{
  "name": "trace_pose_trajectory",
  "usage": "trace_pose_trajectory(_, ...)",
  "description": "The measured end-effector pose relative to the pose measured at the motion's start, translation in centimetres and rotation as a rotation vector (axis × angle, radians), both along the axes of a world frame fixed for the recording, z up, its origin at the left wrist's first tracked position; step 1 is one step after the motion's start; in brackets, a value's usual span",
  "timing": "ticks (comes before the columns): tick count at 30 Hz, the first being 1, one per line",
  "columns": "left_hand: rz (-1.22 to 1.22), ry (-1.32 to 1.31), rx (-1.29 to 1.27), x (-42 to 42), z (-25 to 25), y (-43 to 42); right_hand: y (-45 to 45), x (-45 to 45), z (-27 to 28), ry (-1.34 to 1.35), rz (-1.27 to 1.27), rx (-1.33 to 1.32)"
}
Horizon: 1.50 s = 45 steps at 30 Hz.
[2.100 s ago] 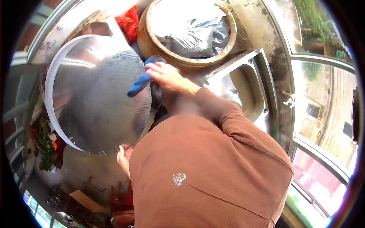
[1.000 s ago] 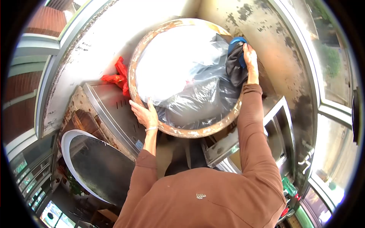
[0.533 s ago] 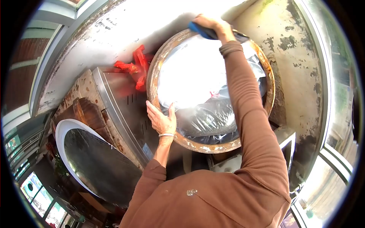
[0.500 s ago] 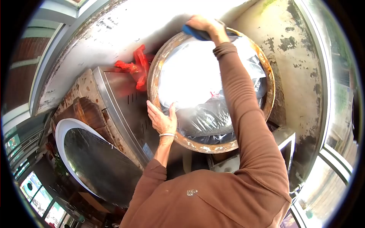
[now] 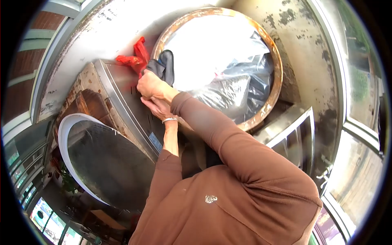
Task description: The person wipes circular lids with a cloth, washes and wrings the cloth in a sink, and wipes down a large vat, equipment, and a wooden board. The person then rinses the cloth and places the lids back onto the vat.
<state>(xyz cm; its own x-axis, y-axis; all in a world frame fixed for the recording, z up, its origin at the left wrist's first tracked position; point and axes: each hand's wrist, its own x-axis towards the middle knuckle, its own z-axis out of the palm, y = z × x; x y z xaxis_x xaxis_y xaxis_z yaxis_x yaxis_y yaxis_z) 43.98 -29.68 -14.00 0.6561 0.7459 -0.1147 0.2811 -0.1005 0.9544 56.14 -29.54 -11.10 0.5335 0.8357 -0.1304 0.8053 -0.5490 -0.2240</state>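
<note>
A large round vat with a worn brown rim (image 5: pixel 279 69) holds clear and dark plastic bags (image 5: pixel 228 92). At the rim's left side my right hand (image 5: pixel 152 86) is closed on a dark grey cloth (image 5: pixel 164 67), which lies over the rim; blue parts of it seen earlier are hidden. Just below, my left hand (image 5: pixel 158 108) is against the vat's outer left side, partly covered by my right hand. Its fingers are partly hidden, so its grip cannot be made out.
A red plastic bag (image 5: pixel 136 57) lies behind a metal cabinet (image 5: pixel 122 87) at the left. A round lid with a white rim (image 5: pixel 64 139) leans at the lower left. A metal-framed unit (image 5: pixel 296 122) stands right of the vat, near walls and windows.
My right hand has moved with the cloth from the lid to the vat, along its right and far rim, then round to the left side. My left hand stays near the vat's left side.
</note>
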Motion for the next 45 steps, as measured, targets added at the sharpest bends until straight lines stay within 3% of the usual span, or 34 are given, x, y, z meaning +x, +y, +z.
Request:
trace_pose_trajectory(2,0.047,-0.221,-0.2,-0.8,0.8,-0.6,-1.4,-2.8,-0.6,-0.13,0.021,0.169)
trace_pose_trajectory(3,0.048,-0.233,-0.189,-1.7,-1.1,0.2,-1.5,-3.9,-2.3,-0.191,0.013,0.288)
trace_pose_trajectory(6,0.108,-0.258,-0.446,-5.3,1.1,-2.2,-2.7,-7.7,-2.7,-0.234,0.122,0.251)
trace_pose_trajectory(8,0.085,-0.249,-0.545,-8.8,0.6,-2.9,-4.5,-10.3,-2.2,-0.189,0.168,0.401)
trace_pose_trajectory(10,0.092,-0.223,-0.652,-12.0,0.0,-3.4,-5.9,-13.1,-0.3,-0.14,0.201,0.244)
trace_pose_trajectory(13,0.041,-0.106,-0.841,-15.7,0.9,-3.2,-8.2,-18.0,-1.7,-0.125,0.193,0.401)
trace_pose_trajectory(14,0.055,0.02,-0.759,-17.3,-1.6,-3.2,-9.1,-19.2,-1.6,-0.141,0.194,0.406)
trace_pose_trajectory(15,0.036,0.039,-0.805,-18.1,-1.3,-3.0,-10.3,-20.3,-2.3,0.06,0.218,0.339)
trace_pose_trajectory(17,-0.046,0.084,-0.818,-19.6,2.0,-2.9,-12.0,-21.4,-0.7,-0.002,0.313,0.131)
trace_pose_trajectory(18,-0.132,0.122,-0.757,-21.0,1.3,-2.5,-12.1,-21.5,-0.2,-0.058,0.397,0.026)
trace_pose_trajectory(19,-0.194,0.16,-0.752,-22.1,1.6,-2.0,-11.5,-21.0,0.0,0.094,0.333,0.007)
trace_pose_trajectory(20,-0.258,0.199,-0.747,-23.1,1.9,-1.8,-10.6,-20.2,0.0,0.05,0.351,-0.114)
trace_pose_trajectory(22,-0.243,0.243,-0.726,-25.3,2.0,-1.4,-7.5,-17.3,0.3,-0.169,0.369,-0.105)
trace_pose_trajectory(26,-0.26,0.28,-0.675,-29.1,1.5,0.0,0.6,-8.7,-1.4,-0.328,0.147,-0.383)
trace_pose_trajectory(28,-0.277,0.263,-0.637,-31.2,1.2,0.7,3.8,-4.5,-2.5,-0.229,0.055,-0.553)
trace_pose_trajectory(31,-0.381,0.25,-0.419,-35.1,-1.0,0.9,6.8,-2.1,-8.9,-0.287,-0.085,-0.735)
trace_pose_trajectory(32,-0.335,0.311,-0.539,-36.2,-1.4,0.9,7.8,-3.0,-11.3,-0.403,-0.147,-0.853)
trace_pose_trajectory(34,-0.249,0.406,-0.697,-37.4,-1.2,1.1,8.6,-7.4,-10.2,-0.415,-0.008,-0.971)
trace_pose_trajectory(39,-0.266,0.438,-0.762,-39.5,-2.7,1.6,5.7,-15.6,-16.1,-0.479,0.17,-0.658)
trace_pose_trajectory(45,-0.446,0.462,-0.59,-40.1,-2.3,4.1,-3.8,-24.5,-15.1,-0.651,0.439,-0.586)
